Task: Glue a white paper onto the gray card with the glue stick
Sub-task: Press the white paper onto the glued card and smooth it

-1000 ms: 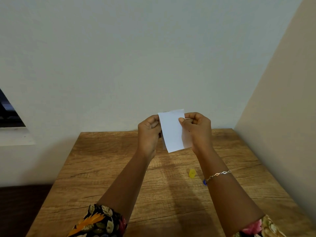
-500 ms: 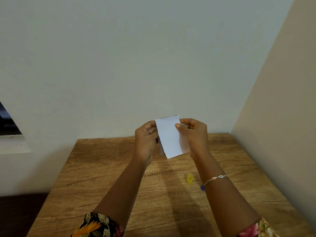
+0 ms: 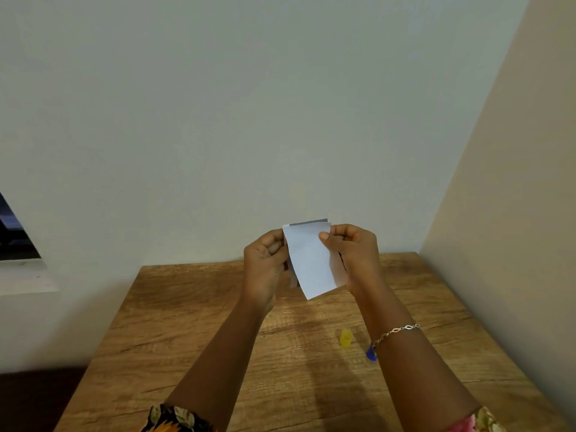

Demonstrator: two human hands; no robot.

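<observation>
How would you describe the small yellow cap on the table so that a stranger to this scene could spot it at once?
Start at the wooden table and follow the right forearm down to the bracelet. Just left of it, the yellow cap stands on the wood, the only yellow thing there; its one neighbour is a blue object partly hidden by the arm.

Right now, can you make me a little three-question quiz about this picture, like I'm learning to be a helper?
1. True or false: the small yellow plastic cap is lying on the brown wooden table.
2. What peeks out above the top edge of the white paper sheet? A) a red ribbon B) a strip of gray card C) a pencil
3. Fill in: the paper is held up in the air by the left hand and the ____ hand.

Key: 1 true; 2 B; 3 right.
</observation>
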